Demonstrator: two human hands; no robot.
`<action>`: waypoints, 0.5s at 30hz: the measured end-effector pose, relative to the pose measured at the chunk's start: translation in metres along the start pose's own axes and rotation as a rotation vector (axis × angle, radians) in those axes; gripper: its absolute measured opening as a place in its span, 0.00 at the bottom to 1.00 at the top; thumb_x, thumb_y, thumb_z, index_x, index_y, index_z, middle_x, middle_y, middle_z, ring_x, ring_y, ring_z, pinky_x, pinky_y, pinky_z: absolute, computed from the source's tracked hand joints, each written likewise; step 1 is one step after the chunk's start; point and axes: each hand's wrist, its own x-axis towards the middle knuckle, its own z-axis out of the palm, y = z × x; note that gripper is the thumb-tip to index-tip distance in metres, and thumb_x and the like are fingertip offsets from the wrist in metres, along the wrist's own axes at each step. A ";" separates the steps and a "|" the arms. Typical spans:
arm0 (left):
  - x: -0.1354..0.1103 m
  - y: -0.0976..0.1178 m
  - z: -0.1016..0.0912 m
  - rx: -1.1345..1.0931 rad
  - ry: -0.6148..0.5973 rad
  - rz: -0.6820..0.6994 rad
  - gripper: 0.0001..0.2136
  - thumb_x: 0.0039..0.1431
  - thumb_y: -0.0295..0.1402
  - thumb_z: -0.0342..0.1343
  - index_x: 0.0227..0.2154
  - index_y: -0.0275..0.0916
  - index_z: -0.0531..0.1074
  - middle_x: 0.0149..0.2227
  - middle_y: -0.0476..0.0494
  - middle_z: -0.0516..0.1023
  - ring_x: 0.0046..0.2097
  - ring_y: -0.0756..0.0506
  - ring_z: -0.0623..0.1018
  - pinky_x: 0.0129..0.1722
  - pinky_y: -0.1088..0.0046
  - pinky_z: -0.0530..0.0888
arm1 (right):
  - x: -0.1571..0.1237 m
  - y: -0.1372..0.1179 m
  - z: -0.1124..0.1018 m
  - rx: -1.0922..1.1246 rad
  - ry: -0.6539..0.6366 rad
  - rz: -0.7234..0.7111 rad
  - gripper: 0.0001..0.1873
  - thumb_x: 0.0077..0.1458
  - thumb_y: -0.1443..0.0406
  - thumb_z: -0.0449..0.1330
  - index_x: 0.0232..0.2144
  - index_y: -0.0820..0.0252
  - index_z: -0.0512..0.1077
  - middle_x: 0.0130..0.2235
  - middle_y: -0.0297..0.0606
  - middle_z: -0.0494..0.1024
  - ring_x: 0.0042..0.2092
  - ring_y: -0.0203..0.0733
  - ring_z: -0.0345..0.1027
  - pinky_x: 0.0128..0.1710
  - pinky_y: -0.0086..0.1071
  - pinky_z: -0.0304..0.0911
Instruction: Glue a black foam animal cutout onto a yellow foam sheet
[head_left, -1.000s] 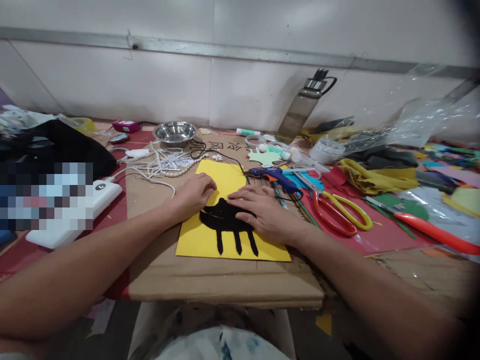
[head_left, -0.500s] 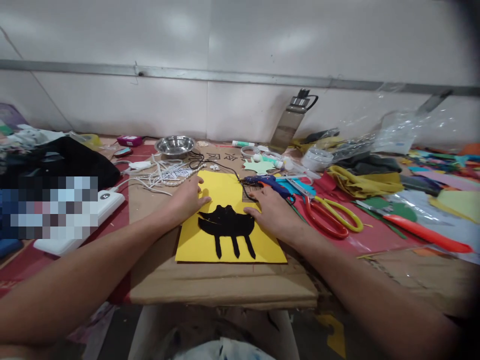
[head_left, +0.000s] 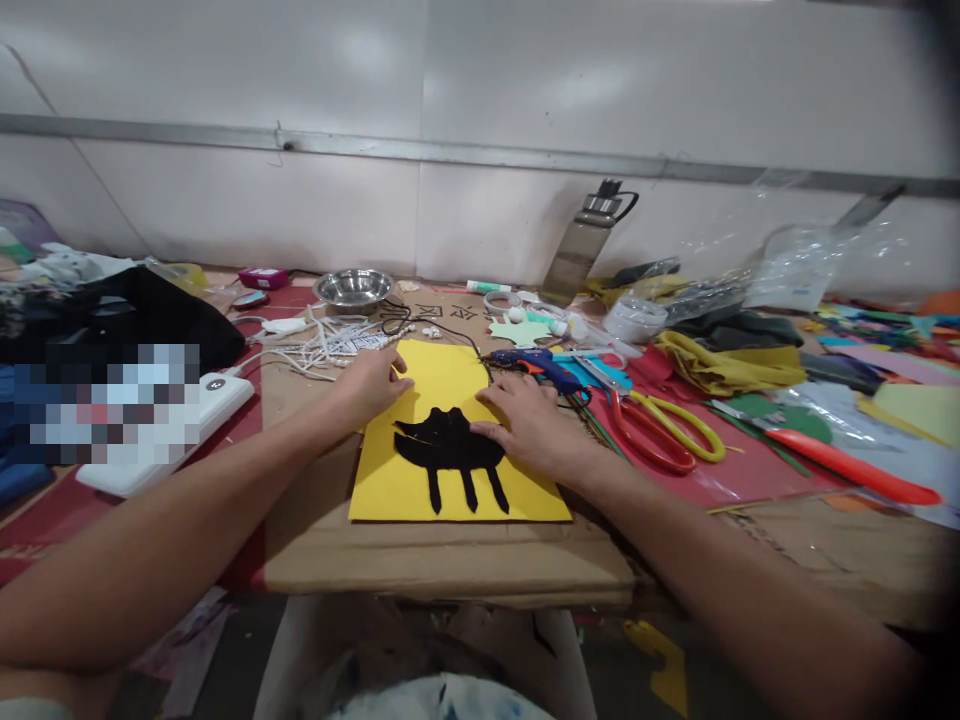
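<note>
A yellow sheet (head_left: 405, 480) lies on a piece of cardboard (head_left: 450, 560) in front of me. On it is a black cut-out shape (head_left: 448, 448) with three thin legs pointing toward me. My left hand (head_left: 373, 381) rests on the sheet's upper left corner, fingers stretched flat. My right hand (head_left: 531, 424) lies flat on the right side of the sheet, its fingertips touching the black shape's right edge. Neither hand holds anything.
A blue glue gun (head_left: 541, 365) lies just beyond my right hand, with red-and-yellow scissors (head_left: 660, 430) to its right. A steel bowl (head_left: 354, 288), white cords (head_left: 322, 345) and a bottle (head_left: 585, 240) stand behind. A white power bank (head_left: 172, 430) sits left; coloured scraps fill the right.
My right hand has drawn back from the glue gun onto the black shape's right edge. My left hand stays on the sheet's upper left; it opened flat a second ago.
</note>
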 end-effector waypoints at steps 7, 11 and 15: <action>0.000 0.003 -0.007 -0.043 -0.043 0.002 0.09 0.55 0.37 0.58 0.34 0.36 0.77 0.29 0.43 0.79 0.32 0.45 0.76 0.32 0.72 0.66 | 0.007 -0.004 -0.013 0.201 -0.122 0.130 0.21 0.49 0.55 0.67 0.43 0.60 0.74 0.45 0.46 0.77 0.50 0.55 0.67 0.49 0.46 0.57; 0.002 0.001 -0.010 -0.431 -0.154 -0.071 0.10 0.57 0.38 0.57 0.31 0.35 0.75 0.28 0.44 0.78 0.29 0.48 0.74 0.32 0.73 0.68 | 0.009 0.003 -0.017 0.524 -0.143 0.169 0.15 0.43 0.56 0.69 0.31 0.59 0.74 0.35 0.38 0.79 0.39 0.46 0.71 0.38 0.35 0.62; 0.004 -0.001 -0.013 -1.036 -0.238 -0.147 0.15 0.56 0.43 0.60 0.32 0.33 0.74 0.29 0.43 0.78 0.30 0.49 0.76 0.34 0.73 0.71 | 0.009 0.010 -0.023 0.751 -0.153 0.190 0.17 0.38 0.53 0.68 0.25 0.59 0.73 0.28 0.33 0.75 0.31 0.40 0.67 0.30 0.32 0.59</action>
